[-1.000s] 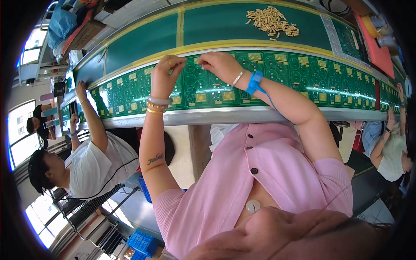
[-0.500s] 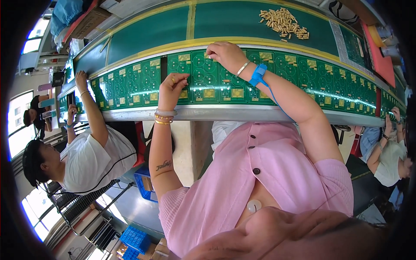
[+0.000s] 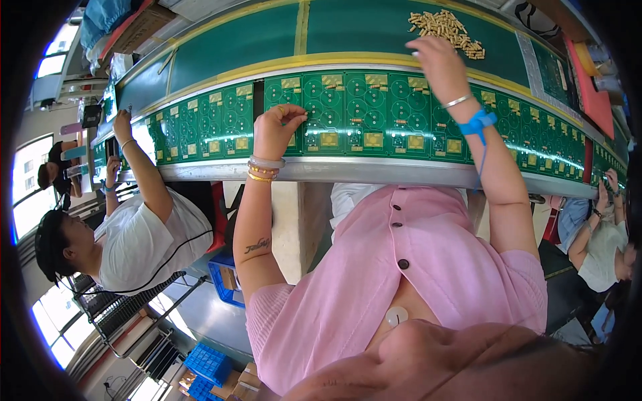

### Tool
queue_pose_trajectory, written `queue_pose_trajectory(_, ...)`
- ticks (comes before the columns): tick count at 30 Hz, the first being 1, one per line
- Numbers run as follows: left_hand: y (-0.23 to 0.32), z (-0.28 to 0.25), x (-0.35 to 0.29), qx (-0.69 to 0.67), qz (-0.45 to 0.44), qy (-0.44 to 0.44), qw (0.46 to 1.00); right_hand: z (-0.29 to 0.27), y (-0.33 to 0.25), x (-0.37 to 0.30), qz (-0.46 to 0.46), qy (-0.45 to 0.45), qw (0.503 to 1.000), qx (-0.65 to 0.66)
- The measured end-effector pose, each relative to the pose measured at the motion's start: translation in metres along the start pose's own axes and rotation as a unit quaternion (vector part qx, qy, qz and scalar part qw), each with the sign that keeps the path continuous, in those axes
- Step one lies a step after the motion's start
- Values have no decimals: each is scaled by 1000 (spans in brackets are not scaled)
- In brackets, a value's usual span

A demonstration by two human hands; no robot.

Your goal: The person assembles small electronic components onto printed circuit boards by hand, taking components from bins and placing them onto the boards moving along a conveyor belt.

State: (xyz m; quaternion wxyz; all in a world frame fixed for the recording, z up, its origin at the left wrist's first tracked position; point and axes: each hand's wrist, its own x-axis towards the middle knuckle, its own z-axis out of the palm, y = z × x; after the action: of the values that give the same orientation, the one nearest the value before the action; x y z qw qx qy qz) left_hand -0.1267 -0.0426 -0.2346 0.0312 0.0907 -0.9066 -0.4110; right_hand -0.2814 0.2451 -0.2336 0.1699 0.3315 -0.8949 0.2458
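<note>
A row of green circuit boards (image 3: 323,100) with printed circles and bare gold pads runs across in front of me. My left hand (image 3: 278,127) is over one of these boards, thumb and forefinger pinched; whatever lies between the fingertips is too small to make out. Farther right, my right hand (image 3: 441,70) is raised above the boards' far edge, its fingers reaching left and slightly apart, with nothing visible in them. Just beyond it is a heap of small tan cylindrical parts (image 3: 449,28). Small banded resistors (image 3: 356,121) sit on some boards between my hands.
The boards lie along a metal rail (image 3: 374,172). Behind them is a green work surface (image 3: 234,41) edged with yellow tape. A blue wrist strap (image 3: 477,123) with a cord is on my right wrist. Co-workers sit at left (image 3: 144,234) and far right (image 3: 605,247).
My right hand has lifted from the board at the middle and swung right, toward the tan parts. My left hand has shifted slightly right, still pinched. The view has moved a little.
</note>
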Motion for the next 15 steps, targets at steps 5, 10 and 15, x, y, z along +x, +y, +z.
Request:
queue_pose_trajectory(5, 1, 3, 4, 10, -5, -10, 1000, -19, 55, -26, 80, -44, 992, -84)
queue_pose_trajectory(10, 3, 5, 4, 22, 7, -9, 1000, -13, 52, -27, 97, -63, 992, -60)
queue_pose_trajectory(15, 4, 7, 7, 142, 240, -9, 960, -11, 49, -26, 56, -60, 994, -67)
